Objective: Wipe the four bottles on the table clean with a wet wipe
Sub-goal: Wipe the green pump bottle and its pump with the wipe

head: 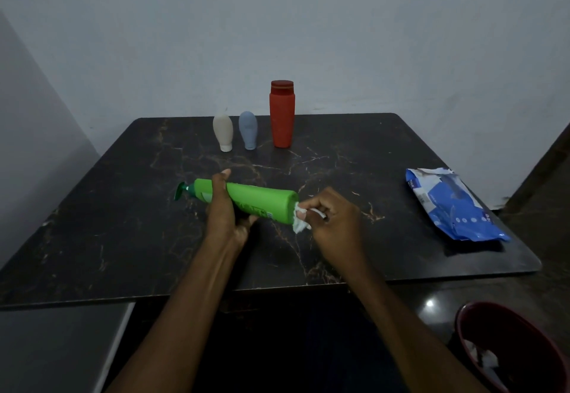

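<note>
While the left hand (pixel 223 210) grips a green pump bottle (pixel 246 200) sideways above the dark marble bench (pixel 123 223), the right hand (pixel 331 217) pinches a white wet wipe (pixel 299 218) in closed fingers against the bottle's base. Cream (pixel 223 132), blue (pixel 248 129) and red (pixel 282 115) bottles stand upright at the far edge, and a blue wipe packet (pixel 452 204) lies at right.

Pump bottle (pixel 246 200) lying between both hands' fingers; three bottles (pixel 248 130) behind them, wipe pack (pixel 453 206) right.
</note>
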Demonstrator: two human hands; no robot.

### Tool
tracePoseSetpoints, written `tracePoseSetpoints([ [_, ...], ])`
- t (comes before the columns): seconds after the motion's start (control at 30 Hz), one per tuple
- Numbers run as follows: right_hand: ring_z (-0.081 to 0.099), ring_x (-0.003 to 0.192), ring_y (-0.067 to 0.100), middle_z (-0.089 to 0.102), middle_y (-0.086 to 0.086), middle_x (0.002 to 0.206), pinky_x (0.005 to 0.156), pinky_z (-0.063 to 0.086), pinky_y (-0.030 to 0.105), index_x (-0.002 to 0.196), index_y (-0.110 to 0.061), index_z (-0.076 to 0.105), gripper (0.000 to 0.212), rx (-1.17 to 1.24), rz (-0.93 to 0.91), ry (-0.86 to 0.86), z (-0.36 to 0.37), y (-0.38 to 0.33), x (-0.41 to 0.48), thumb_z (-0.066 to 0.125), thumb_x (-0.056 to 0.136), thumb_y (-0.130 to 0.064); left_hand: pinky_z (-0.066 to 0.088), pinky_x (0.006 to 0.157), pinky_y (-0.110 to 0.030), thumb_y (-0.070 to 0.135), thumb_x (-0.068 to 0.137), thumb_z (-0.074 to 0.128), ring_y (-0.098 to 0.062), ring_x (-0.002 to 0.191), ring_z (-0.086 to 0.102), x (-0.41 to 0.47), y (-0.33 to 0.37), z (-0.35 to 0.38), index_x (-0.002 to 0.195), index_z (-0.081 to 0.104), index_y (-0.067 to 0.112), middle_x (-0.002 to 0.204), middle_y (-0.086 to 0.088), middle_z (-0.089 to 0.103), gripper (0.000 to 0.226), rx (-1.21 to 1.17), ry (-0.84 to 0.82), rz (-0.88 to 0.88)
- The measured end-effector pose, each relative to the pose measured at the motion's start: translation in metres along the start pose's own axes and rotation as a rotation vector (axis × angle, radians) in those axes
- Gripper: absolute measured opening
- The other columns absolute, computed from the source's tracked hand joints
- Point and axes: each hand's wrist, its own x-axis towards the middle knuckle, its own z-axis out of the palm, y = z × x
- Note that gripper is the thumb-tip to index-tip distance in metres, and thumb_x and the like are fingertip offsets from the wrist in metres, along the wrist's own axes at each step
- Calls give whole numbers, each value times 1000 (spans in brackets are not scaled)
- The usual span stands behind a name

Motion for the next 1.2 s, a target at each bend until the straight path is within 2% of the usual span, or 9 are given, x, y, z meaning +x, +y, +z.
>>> tracePoseSetpoints([
  [0.13, 64, 71, 12, 67, -5, 78, 65, 54, 32, 74, -19, 72, 16, 55, 15, 23, -2, -11, 6, 79, 79, -5, 62, 61, -41, 44, 85, 74, -23, 93, 68, 1, -3, 2, 122, 61, 21, 105, -8, 66, 46, -5, 8, 0],
  [0.23, 61, 70, 11, 63, -4, 77, 63, 50, 27, 75, -13, 71, 13, 62, -92, 21, 3, -24, 8, 79, 78, -3, 61, 60, -39, 46, 84, 73, -24, 96, 68, 1, -3, 2, 130, 60, 20, 107, -8, 67, 54, 2, 14, 6],
  [0.33, 58, 69, 10, 60, -4, 76, 63, 45, 22, 75, -8, 69, 12, 46, -100, 6, 4, -10, -3, 78, 80, -1, 63, 70, -45, 45, 82, 75, -25, 96, 69, 2, -3, -1, 128, 60, 19, 108, -9, 67, 55, 0, 20, 11],
  [0.5, 60, 70, 7, 61, -6, 77, 62, 44, 18, 73, -12, 69, 14, -68, 0, -8, -5, 12, -11, 78, 79, -2, 60, 85, -50, 42, 87, 72, -24, 95, 66, 2, -6, -1, 103, 63, 27, 100, -6, 64, 23, -34, -8, 22],
  [0.6, 63, 72, 12, 64, -1, 80, 63, 50, 26, 79, -13, 73, 12, 63, -28, 73, -7, -4, -4, 79, 79, -2, 58, 91, -50, 43, 89, 69, -24, 96, 66, 2, -9, -1, 105, 65, 29, 103, -6, 65, 21, -36, -13, 23],
  [0.73, 60, 70, 15, 61, 0, 77, 61, 46, 28, 77, -9, 71, 11, 61, -141, -53, 2, -9, -11, 77, 81, -1, 60, 88, -48, 47, 87, 70, -25, 101, 67, 3, -5, -5, 130, 62, 27, 112, -7, 66, 48, -33, -6, 32],
  [0.9, 60, 72, 6, 61, -5, 80, 63, 46, 21, 77, -11, 71, 11, -92, -77, -14, -13, 11, -6, 79, 80, -4, 62, 80, -45, 47, 86, 70, -24, 98, 67, 3, -7, -7, 121, 64, 26, 109, -7, 66, 40, -42, -19, 28],
  [1.07, 65, 79, 13, 67, 3, 86, 69, 51, 27, 82, -6, 74, 9, 40, -252, -19, -2, -20, -5, 76, 82, 3, 60, 86, -50, 51, 85, 70, -28, 115, 68, 1, -8, -7, 133, 62, 28, 129, -11, 68, 54, -32, -12, 30],
  [1.2, 66, 81, 12, 68, 1, 87, 71, 54, 31, 84, -7, 73, 6, 6, -187, 24, -3, -11, 10, 75, 83, -1, 62, 78, -42, 48, 91, 65, -24, 99, 68, -3, -5, -7, 132, 62, 29, 115, -7, 67, 45, -52, -27, 37],
])
